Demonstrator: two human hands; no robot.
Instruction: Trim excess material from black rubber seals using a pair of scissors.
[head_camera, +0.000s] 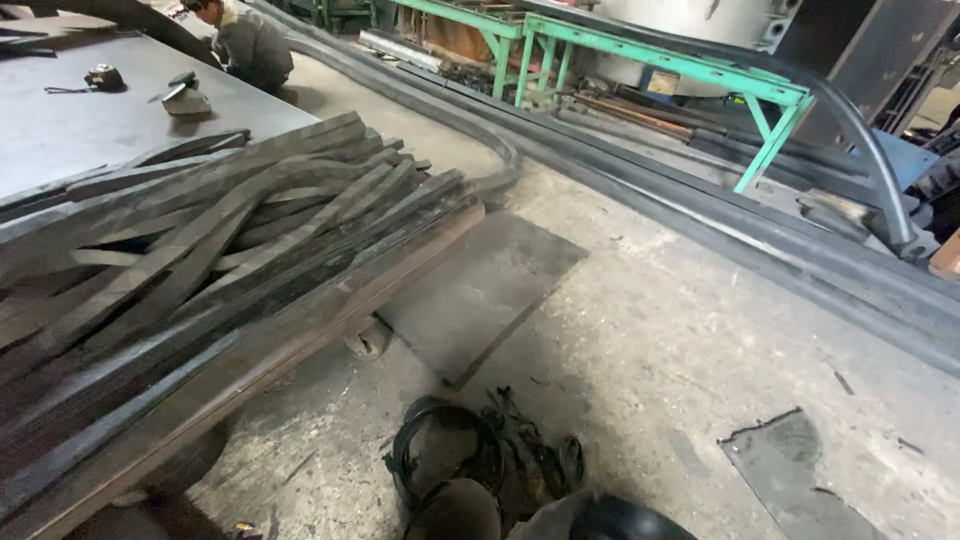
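A low wheeled rust-brown steel cart (300, 335) carries a loose heap of long dark flat rubber strips (190, 235), their ends reaching its right edge. Neither hand shows, so the state of the fingers cannot be told. Right of the cart the dusty concrete floor (650, 340) lies open up to long black rubber lengths (700, 215) before a green steel frame (660, 65). A coil of black scrap (450, 455) lies at the near edge.
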